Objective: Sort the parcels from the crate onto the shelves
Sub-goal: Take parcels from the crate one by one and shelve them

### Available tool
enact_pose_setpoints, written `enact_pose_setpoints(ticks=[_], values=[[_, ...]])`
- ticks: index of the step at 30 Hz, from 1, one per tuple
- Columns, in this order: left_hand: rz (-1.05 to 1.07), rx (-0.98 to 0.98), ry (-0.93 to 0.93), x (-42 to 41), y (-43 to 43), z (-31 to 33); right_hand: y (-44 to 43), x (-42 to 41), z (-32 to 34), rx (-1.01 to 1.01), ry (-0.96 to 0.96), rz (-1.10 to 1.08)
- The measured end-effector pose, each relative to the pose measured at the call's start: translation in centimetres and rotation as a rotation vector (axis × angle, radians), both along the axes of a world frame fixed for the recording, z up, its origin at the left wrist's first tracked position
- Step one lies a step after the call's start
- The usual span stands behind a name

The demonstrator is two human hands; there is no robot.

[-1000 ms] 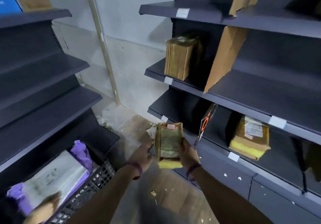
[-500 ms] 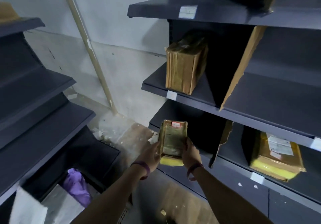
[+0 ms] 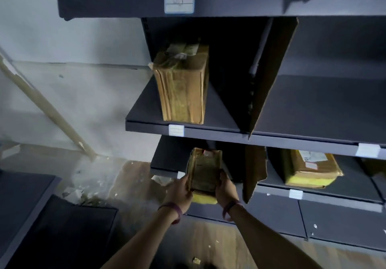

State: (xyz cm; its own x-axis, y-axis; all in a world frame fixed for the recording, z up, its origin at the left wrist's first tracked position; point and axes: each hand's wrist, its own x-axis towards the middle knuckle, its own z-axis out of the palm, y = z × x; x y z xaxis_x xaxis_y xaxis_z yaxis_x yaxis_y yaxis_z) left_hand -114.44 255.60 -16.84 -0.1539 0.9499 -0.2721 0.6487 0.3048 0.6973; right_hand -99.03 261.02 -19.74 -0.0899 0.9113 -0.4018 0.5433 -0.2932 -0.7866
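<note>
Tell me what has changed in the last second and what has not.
The held parcel has been carried toward the left end of the lower shelf, and the crate has dropped out of view as the head turned. The left hand and right hand still grip its sides; the upright parcel and yellow-edged parcel sit unmoved on their shelves.

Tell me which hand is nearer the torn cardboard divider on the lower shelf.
Right. The right hand holds the right edge of the parcel, just left of the divider; the left hand holds the parcel's other edge, farther away.
</note>
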Motion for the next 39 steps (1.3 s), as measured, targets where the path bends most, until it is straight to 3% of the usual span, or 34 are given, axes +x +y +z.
enact_pose_setpoints(ticks=[9, 22, 39], values=[[-0.061, -0.067, -0.081, -4.3, 2.0, -3.5, 1.4, -4.3, -3.0, -0.101, 0.068, -0.063], [-0.049, -0.118, -0.068, -5.4, 6.2, -5.8, 5.3, -5.3, -4.0, -0.033, 0.045, -0.034], [0.051, -0.223, -0.234, -3.7, 1.8, -7.2, 0.1, -4.0, -5.1, -0.049, 0.147, -0.131]])
